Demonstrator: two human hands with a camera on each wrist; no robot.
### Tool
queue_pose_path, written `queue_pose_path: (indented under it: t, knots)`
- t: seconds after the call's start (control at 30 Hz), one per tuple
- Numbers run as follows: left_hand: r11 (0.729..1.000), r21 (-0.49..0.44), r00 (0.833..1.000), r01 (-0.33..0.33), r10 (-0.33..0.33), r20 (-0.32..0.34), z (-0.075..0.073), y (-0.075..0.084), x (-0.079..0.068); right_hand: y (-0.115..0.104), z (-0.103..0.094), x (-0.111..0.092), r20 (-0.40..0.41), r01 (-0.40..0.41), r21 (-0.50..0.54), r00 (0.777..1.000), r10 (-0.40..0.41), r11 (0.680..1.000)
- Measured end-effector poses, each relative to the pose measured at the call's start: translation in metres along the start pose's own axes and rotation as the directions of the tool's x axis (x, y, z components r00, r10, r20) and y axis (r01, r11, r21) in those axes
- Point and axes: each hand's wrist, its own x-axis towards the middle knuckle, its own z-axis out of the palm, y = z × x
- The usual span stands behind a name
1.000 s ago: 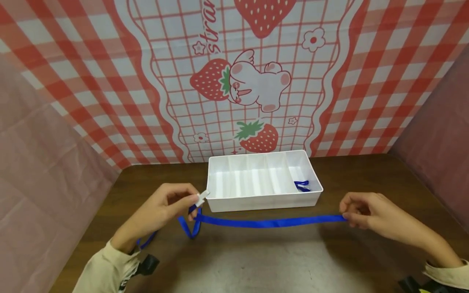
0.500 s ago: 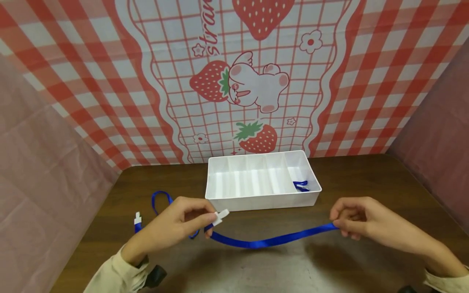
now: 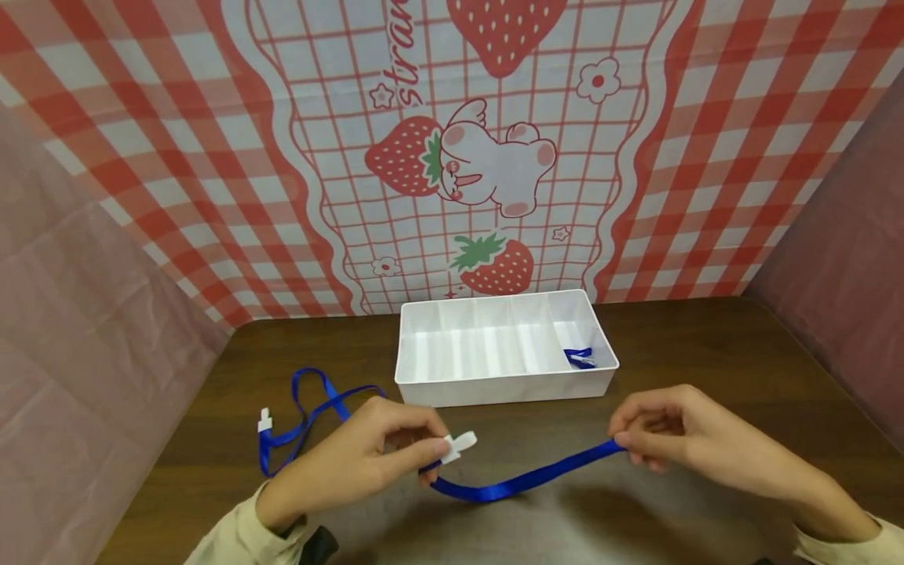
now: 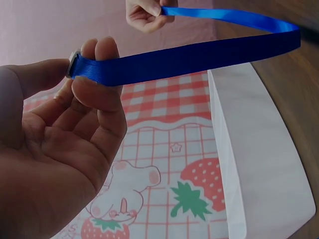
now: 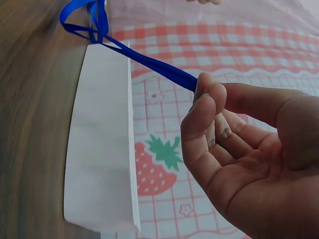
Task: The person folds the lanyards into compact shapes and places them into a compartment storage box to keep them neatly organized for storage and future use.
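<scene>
My left hand (image 3: 381,447) pinches a blue lanyard (image 3: 494,493) at its white plastic clip (image 3: 459,446), which sticks out past the thumb. The far end of the same strap is pinched between thumb and fingertips of my right hand (image 3: 678,431). Between the hands the ribbon sags in a shallow curve above the table. In the left wrist view the strap (image 4: 189,59) runs broad from the left fingers toward the other hand. From the right fingertips, in the right wrist view, the ribbon (image 5: 164,69) stretches away to the upper left.
A white divided box (image 3: 504,392) stands behind the hands; its rightmost compartment holds a folded blue lanyard (image 3: 581,359). Another blue strap (image 3: 304,420) with a white clip (image 3: 264,420) lies on the wooden table (image 3: 706,337) at left. A strawberry-print cloth (image 3: 494,157) hangs behind.
Both hands have moved closer together and lower, the left one rightward with the clip. The strap, nearly straight before, now sags. The strap and clip on the left have come into view.
</scene>
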Motion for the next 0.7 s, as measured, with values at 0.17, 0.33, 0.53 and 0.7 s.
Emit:
queue_pose_path:
  t: [0.17, 0.33, 0.53, 0.7]
  knots:
    - [0.999, 0.01, 0.999, -0.037, 0.037, 0.008, 0.005, 0.001, 0.004, -0.005, 0.006, 0.006, 0.015, 0.015, 0.034, 1.0, -0.015, 0.999]
    - [1.0, 0.016, 1.0, -0.024, 0.023, 0.016, 0.011, 0.003, 0.008, -0.012, 0.012, 0.012, 0.029, 0.029, 0.088, 0.999, -0.031, 0.996]
    - [0.999, 0.031, 0.999, -0.042, 0.042, 0.03, 0.022, 0.002, 0.016, -0.021, 0.02, 0.02, 0.012, 0.045, 0.121, 0.999, -0.046, 0.992]
    - [0.999, 0.025, 0.999, -0.031, 0.03, 0.025, 0.028, 0.002, 0.025, -0.028, 0.027, 0.03, 0.011, 0.062, 0.161, 0.998, -0.064, 0.985]
